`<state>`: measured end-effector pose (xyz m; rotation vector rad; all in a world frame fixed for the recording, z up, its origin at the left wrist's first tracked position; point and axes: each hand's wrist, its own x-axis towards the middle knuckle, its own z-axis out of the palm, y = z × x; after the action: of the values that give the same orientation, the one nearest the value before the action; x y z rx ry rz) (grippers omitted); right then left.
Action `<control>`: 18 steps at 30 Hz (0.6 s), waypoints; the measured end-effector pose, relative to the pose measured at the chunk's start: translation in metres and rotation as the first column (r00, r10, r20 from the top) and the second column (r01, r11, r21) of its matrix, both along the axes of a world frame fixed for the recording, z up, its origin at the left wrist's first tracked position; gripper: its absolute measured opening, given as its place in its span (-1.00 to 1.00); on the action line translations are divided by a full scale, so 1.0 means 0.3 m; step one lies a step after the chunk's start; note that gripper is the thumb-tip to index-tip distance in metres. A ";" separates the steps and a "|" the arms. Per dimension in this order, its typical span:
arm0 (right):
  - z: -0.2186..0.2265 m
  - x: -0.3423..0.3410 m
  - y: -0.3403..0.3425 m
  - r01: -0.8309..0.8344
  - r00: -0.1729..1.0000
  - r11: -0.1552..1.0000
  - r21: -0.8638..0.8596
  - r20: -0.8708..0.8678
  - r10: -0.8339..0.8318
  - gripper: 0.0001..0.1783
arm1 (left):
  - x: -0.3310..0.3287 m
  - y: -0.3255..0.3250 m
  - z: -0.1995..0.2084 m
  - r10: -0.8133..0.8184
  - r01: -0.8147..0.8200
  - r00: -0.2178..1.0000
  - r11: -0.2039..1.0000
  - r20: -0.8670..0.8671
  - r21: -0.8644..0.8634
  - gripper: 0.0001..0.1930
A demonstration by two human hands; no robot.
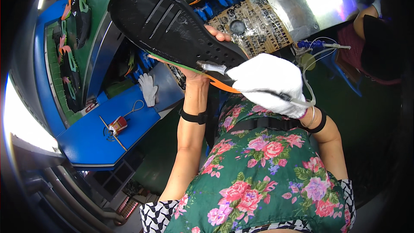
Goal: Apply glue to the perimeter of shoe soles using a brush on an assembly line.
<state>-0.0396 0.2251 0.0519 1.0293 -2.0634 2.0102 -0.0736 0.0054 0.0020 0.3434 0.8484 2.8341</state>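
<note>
My left hand (195, 74) is bare and grips a black shoe sole (172, 26) from below, with fingertips curled over its far edge. The sole's face is turned up toward me, with slits near the wide end and rows of small holes near the narrow end. Green and orange trim shows along its near edge. My right hand (271, 82), in a white glove, is closed round a glue brush (212, 67) whose pale, flat tip lies at the sole's near edge. A clear tube (307, 77) runs from the glove. The glove hides the brush handle and my fingers.
A blue table (86, 142) at left bears a white glove (148, 89) and a red-wrapped object (118, 125) with a stick. Shoe parts (79, 15) lie on a green conveyor. Ahead is a taped cardboard surface (252, 21) beside metal; another person (366, 47) sits at right.
</note>
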 end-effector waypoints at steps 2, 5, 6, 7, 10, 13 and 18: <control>-0.007 0.019 -0.017 0.014 0.995 1.000 0.027 -0.096 -0.011 -0.67 | 0.006 0.000 0.009 0.024 -0.024 1.000 1.000 0.012 -0.005 -0.20; -0.007 0.022 -0.028 0.007 0.992 1.000 0.008 -0.122 -0.006 -0.69 | 0.005 -0.001 0.015 0.049 -0.049 0.999 0.998 0.009 -0.025 -0.22; 0.003 0.015 -0.017 -0.016 0.999 1.000 -0.015 -0.029 0.016 -0.69 | 0.002 -0.002 0.018 0.044 -0.044 0.999 0.998 -0.005 -0.036 -0.23; 0.007 0.011 -0.008 -0.037 0.997 0.999 -0.039 0.064 0.040 -0.70 | 0.000 -0.004 0.019 0.039 -0.040 0.999 0.998 -0.019 -0.047 -0.25; -0.009 0.006 0.003 0.024 0.999 1.000 0.003 -0.030 -0.024 -0.69 | -0.010 -0.021 0.005 0.057 -0.058 0.998 0.997 -0.018 -0.056 -0.28; -0.010 0.026 -0.017 0.010 0.995 0.999 0.037 -0.095 -0.006 -0.66 | -0.011 -0.029 -0.015 0.075 -0.076 0.997 0.997 0.036 0.020 0.28; -0.026 0.010 0.013 0.040 0.987 0.997 -0.063 0.158 -0.030 -0.74 | -0.025 -0.043 -0.013 0.063 -0.063 0.998 0.998 0.024 -0.023 0.12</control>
<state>-0.0367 0.2289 0.0441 0.8425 -2.0552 2.1909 -0.0811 -0.0074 -0.0018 0.2831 0.9014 2.8776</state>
